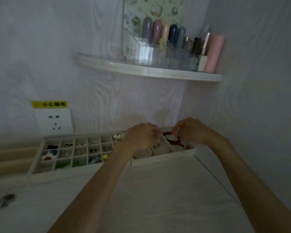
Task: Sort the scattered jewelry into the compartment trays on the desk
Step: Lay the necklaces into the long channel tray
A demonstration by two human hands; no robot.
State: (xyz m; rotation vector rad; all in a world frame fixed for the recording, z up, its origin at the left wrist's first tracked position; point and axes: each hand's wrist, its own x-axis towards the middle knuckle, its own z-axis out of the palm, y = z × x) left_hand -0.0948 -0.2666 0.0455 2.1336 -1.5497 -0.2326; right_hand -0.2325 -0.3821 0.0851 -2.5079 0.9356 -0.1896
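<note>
Pinching something small and pale between our right hand (190,132) and left hand (142,136), both curled, though we cannot tell what, we seem mid-placement over the right tray (163,159). Red beads (174,141) lie just below the grip; the grid tray (40,172) sits left on the counter (158,199). Next likely needs lowering it into one compartment

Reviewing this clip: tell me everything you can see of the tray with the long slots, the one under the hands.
The slotted tray is pale, wood-like, rectangular and shallow, split by dividers into long slots. It lies flat on the desk by the back wall, right of the grid tray, angled slightly. Red beads and a small bracelet lie inside. Both hands, left and right, hover over its far end with fingers curled; what they hold is unclear.
</note>
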